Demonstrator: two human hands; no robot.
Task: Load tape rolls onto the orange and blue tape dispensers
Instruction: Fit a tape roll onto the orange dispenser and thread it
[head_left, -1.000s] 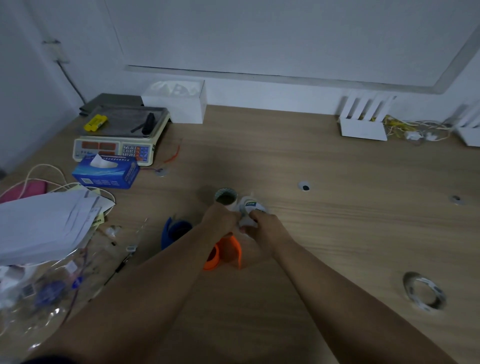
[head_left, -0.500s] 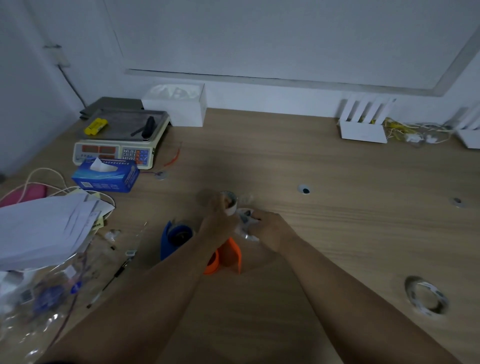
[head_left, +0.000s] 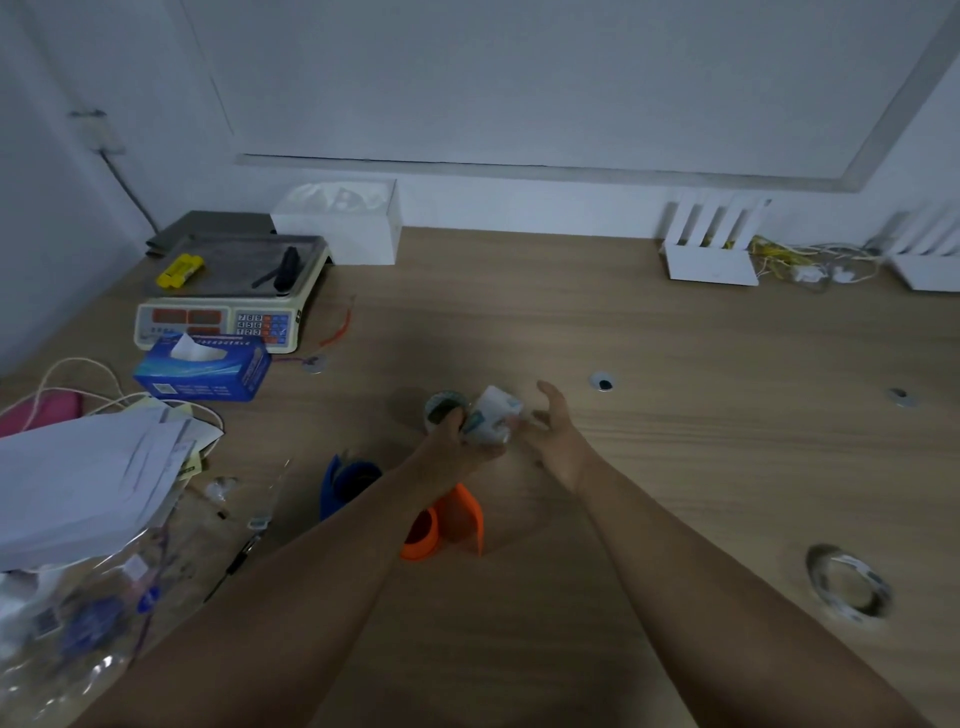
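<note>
Neither dispenser carried a roll, as far as could be seen. The orange dispenser (head_left: 457, 519) lay on the surface (head_left: 675, 467) with its round hub showing a dark, empty hollow. The blue dispenser (head_left: 348, 480), just left of the orange one and partly hidden behind the left forearm, looked like a bare open loop. By my reckoning the loading proper had not begun, and both dispensers were yet to be filled.

Beyond the orange dispenser, the left hand (head_left: 457, 447) gripped a tape roll (head_left: 441, 408) with the thumb curled over its rim, and the same hand held a white wrapped piece (head_left: 493, 415) against it. Whether that piece was packaging or a second roll could not be told. The right hand (head_left: 558, 431), beyond and to the right of the orange dispenser, had its fingers spread and grasped nothing. Its fingertips were just beside the white piece, but contact could not be made out. I judged this to be the unwrapping step.

The held roll showed its dark core toward the camera, so its axis stood roughly upright and leaned a little. The orange dispenser's long axis ran from the hub at its near left to the flat tongue at its far right. A spare clear roll (head_left: 849, 582) lay flat, well to the right of the orange dispenser, with its hole facing up.
</note>
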